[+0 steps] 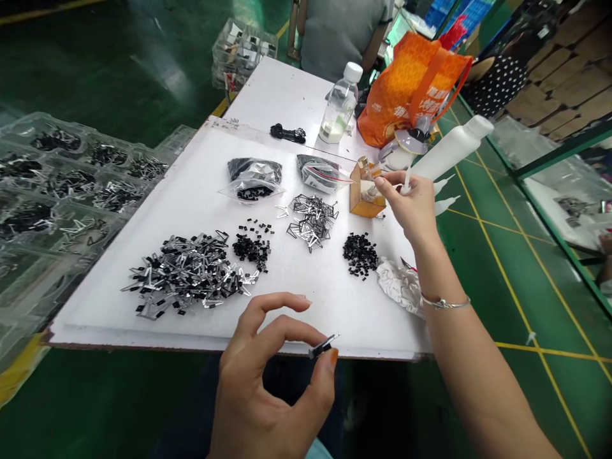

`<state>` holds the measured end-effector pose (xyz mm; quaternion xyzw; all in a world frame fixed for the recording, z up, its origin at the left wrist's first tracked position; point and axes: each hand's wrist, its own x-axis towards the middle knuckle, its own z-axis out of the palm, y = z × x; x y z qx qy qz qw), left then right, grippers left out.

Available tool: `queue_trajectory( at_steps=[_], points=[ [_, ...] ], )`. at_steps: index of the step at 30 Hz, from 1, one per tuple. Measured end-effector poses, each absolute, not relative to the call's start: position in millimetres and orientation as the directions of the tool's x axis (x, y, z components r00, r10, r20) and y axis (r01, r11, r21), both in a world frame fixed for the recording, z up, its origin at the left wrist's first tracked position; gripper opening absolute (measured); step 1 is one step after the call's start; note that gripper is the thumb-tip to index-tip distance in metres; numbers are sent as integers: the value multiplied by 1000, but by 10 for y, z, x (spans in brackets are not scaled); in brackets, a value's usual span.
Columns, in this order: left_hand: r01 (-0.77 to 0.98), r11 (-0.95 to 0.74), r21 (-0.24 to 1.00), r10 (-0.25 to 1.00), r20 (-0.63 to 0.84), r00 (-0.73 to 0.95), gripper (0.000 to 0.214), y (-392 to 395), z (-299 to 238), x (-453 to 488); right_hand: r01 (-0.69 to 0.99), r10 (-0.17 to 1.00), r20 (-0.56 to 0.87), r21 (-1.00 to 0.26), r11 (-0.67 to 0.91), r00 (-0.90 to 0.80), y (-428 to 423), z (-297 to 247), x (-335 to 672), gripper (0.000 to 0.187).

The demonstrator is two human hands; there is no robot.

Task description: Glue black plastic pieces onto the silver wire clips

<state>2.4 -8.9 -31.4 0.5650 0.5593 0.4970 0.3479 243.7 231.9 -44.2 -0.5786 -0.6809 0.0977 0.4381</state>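
My left hand point(277, 370) is in front of the table's near edge. Its thumb and index finger pinch a small metal hair clip point(322, 346) with a black piece on it. Over the table's right side, my right hand point(414, 204) has its fingers closed beside a small wooden box point(363, 203); what they grip is hidden. A white plastic bottle point(447, 153) leans just behind that hand, and white pointed nozzles point(445, 204) stick out beyond it. Between the hands lie a heap of small black pieces point(360, 255) and crumpled white paper point(399, 287).
On the white table lie a big heap of clips point(186, 274), bare metal clips point(313, 220), more black pieces point(251, 250) and plastic bags point(255, 178). A clear bottle point(339, 105) and orange bag point(406, 89) stand behind. Clear bins point(71, 172) are left. A person point(339, 32) sits opposite.
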Motion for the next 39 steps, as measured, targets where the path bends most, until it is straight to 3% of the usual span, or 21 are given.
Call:
queue_trajectory(
  at_steps=[4, 8, 11, 13, 16, 17, 19, 21, 22, 27, 39],
  points=[
    [176, -24, 984, 973, 63, -220, 19, -81, -328, 75, 716, 856, 515, -613, 334, 41, 2335, -427, 2379, 15],
    [79, 100, 992, 975, -82, -206, 14, -24, -491, 31, 725, 832, 551, -600, 338, 68, 2331, -412, 2350, 14],
    [54, 128, 990, 969, -113, -221, 13, 30, -616, -27, 726, 821, 564, -603, 331, 94, 2301, -403, 2354, 15],
    [49, 129, 990, 963, -114, -244, 14, 54, -650, -47, 719, 790, 594, -615, 325, 152, 2211, -372, 2343, 17],
    [49, 109, 993, 958, -92, -271, 12, 59, -634, -44, 648, 644, 679, -674, 355, 353, 1869, -271, 2240, 24],
    [51, 91, 995, 958, -74, -278, 12, 55, -619, -38, 595, 621, 669, -711, 375, 409, 1695, -230, 2180, 25],
    [62, 39, 997, 957, -19, -288, 14, 41, -586, -22, 250, 720, 470, -883, 398, 511, 1292, -158, 2037, 18],
    [92, -23, 996, 957, 48, -287, 17, 27, -552, -6, -23, 895, 248, -961, 276, 372, 888, -121, 1897, 19],
    [112, -55, 992, 957, 84, -278, 19, 21, -536, 0, -78, 920, 196, -969, 236, 339, 713, -118, 1838, 19],
    [162, -154, 975, 958, 187, -219, 26, -1, -468, 30, -69, 908, 204, -967, 245, 365, 275, -186, 1696, 16],
    [175, -128, 976, 965, 163, -203, 28, -46, -429, 25, -50, 893, 171, -976, 210, 417, 212, -223, 1643, 16]
  ],
)
